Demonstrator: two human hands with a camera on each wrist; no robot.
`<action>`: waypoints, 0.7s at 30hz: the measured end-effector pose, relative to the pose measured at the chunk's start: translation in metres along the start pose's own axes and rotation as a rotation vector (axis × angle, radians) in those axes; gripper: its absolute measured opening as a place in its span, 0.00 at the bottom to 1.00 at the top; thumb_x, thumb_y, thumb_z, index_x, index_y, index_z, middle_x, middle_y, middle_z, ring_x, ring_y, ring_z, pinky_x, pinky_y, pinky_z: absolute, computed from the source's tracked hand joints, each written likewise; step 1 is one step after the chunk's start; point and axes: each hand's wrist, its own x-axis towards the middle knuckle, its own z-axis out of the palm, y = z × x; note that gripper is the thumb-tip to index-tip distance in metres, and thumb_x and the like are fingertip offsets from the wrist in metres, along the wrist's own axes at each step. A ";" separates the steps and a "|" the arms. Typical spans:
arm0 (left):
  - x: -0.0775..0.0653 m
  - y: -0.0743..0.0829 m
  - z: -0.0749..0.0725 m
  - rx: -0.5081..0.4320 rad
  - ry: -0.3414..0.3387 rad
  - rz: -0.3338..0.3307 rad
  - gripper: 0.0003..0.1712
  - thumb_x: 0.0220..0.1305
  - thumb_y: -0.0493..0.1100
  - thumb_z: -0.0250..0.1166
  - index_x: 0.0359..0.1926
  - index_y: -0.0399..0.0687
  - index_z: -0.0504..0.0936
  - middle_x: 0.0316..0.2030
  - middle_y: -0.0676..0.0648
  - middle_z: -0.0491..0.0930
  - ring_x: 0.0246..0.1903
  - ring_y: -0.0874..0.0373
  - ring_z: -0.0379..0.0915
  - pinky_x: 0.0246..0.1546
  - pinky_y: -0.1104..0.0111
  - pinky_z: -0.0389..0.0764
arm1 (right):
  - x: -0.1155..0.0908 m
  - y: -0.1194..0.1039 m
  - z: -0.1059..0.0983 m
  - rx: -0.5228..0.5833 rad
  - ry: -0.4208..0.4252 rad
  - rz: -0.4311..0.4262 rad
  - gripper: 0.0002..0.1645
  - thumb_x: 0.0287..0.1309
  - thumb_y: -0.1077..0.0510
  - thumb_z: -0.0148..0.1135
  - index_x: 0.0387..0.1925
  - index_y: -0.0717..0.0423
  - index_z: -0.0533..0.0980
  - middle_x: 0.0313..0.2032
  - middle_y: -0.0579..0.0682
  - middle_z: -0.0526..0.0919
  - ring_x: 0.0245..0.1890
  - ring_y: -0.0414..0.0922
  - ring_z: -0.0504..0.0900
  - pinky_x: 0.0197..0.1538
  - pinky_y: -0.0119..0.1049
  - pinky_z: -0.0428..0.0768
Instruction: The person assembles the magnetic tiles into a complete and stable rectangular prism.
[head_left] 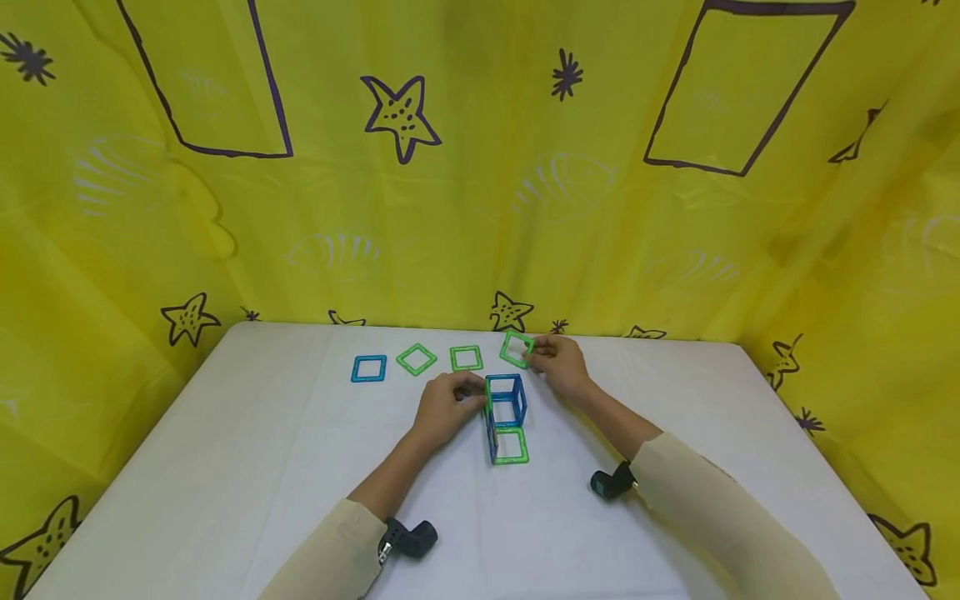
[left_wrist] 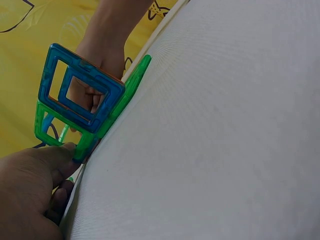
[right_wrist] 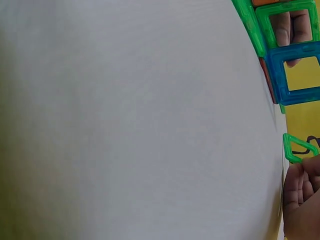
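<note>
A small structure of magnetic square tiles stands on the table, with upright blue tiles (head_left: 508, 424) forming a box. One green tile (head_left: 512, 460) lies flat at its near end. My left hand (head_left: 444, 410) is at the structure's left side, thumb and fingers pinching an upright green tile (left_wrist: 82, 139) below a blue tile (left_wrist: 110, 85) in the left wrist view. Beyond the structure, to the right, my right hand (head_left: 558, 367) pinches another green square tile (head_left: 506, 345) by its right edge. In the right wrist view this tile (right_wrist: 288, 148) shows tilted at the fingertips.
Along the back of the white table (head_left: 300, 467) lie a blue square tile (head_left: 368, 379), a green tile (head_left: 406, 367) turned on its corner and a second green tile (head_left: 467, 367). A yellow curtain (head_left: 465, 208) hangs right behind the table.
</note>
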 end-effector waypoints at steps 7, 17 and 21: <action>0.000 0.001 0.000 0.004 0.001 -0.006 0.09 0.66 0.36 0.74 0.47 0.45 0.89 0.39 0.52 0.89 0.39 0.59 0.82 0.46 0.63 0.83 | -0.006 -0.002 -0.003 0.020 -0.002 0.023 0.15 0.70 0.68 0.64 0.54 0.73 0.78 0.45 0.61 0.84 0.37 0.43 0.82 0.38 0.27 0.81; 0.000 0.000 0.000 0.005 0.003 0.001 0.09 0.65 0.36 0.74 0.47 0.45 0.89 0.39 0.53 0.88 0.39 0.59 0.82 0.47 0.63 0.83 | -0.017 -0.002 -0.008 0.017 -0.026 -0.011 0.12 0.66 0.68 0.66 0.49 0.71 0.79 0.41 0.58 0.84 0.35 0.43 0.82 0.37 0.28 0.80; 0.000 0.000 0.000 0.006 0.000 -0.006 0.09 0.65 0.36 0.74 0.47 0.45 0.89 0.39 0.53 0.88 0.39 0.59 0.81 0.47 0.63 0.83 | -0.020 -0.001 -0.008 -0.010 -0.031 -0.028 0.11 0.65 0.68 0.67 0.47 0.70 0.80 0.40 0.57 0.84 0.34 0.44 0.82 0.36 0.29 0.79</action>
